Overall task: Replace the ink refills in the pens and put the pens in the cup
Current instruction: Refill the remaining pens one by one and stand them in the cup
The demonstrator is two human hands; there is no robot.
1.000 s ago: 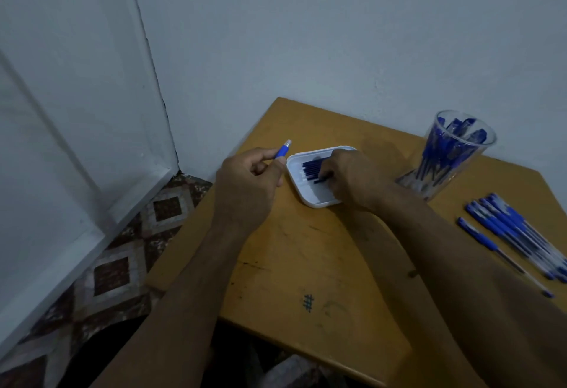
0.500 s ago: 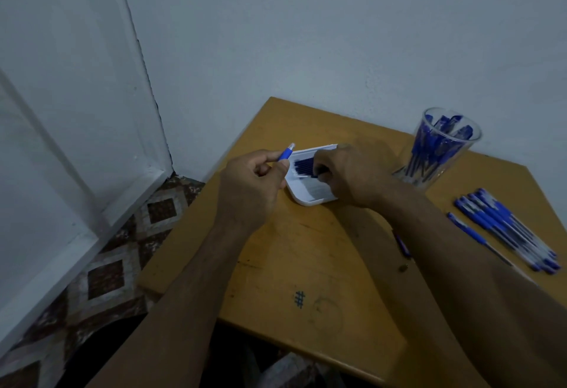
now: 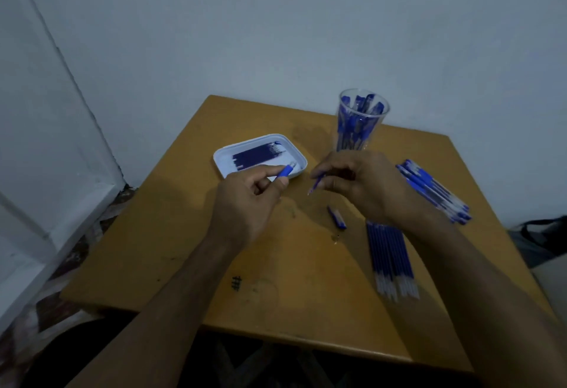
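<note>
Counter (image 3: 184,249) has open room toward its near edge from the tray (image 3: 224,162); cup (image 3: 362,123) right of tray, left hand (image 3: 245,203) grasping a pen (image 3: 287,170) beside tray, right hand (image 3: 365,185) pinching a refill (image 3: 316,185): insertion step, next needs tip-to-bore alignment.

Two bare forearms enter from the bottom edge. No sleeves, cuffs, watch or rings visible. Left hand (image 3: 245,200) and right hand (image 3: 365,182) ungloved. Short, unpainted nail shows on the left thumb. Light dim.
</note>
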